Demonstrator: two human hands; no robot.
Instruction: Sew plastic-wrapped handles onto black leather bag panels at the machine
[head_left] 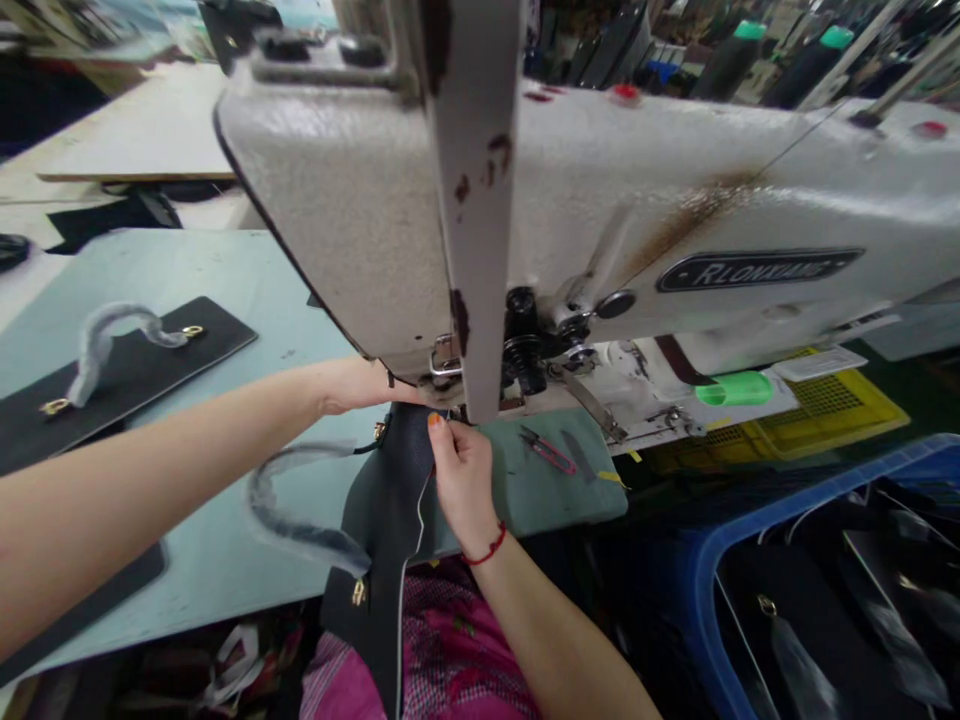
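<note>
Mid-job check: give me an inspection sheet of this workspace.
Surface: pale green table, partly covered.
Job's things: black panel with plastic-wrapped handle, reaching under the sewing machine.
Clutter: snips right of the panel; second panel at left.
Hands: right hand grips the panel's edge; left hand partly hidden by the machine, grip unclear.
Cables: nothing seen.
Surroundings: blue bin holding black pieces; yellow crate beyond it.

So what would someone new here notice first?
Probably the big white sewing machine, which stretches across the top and right of the picture. Below its head, the right hand holds a black panel, while the left hand is partly hidden behind the machine. The bright blue bin at lower right also stands out.
</note>
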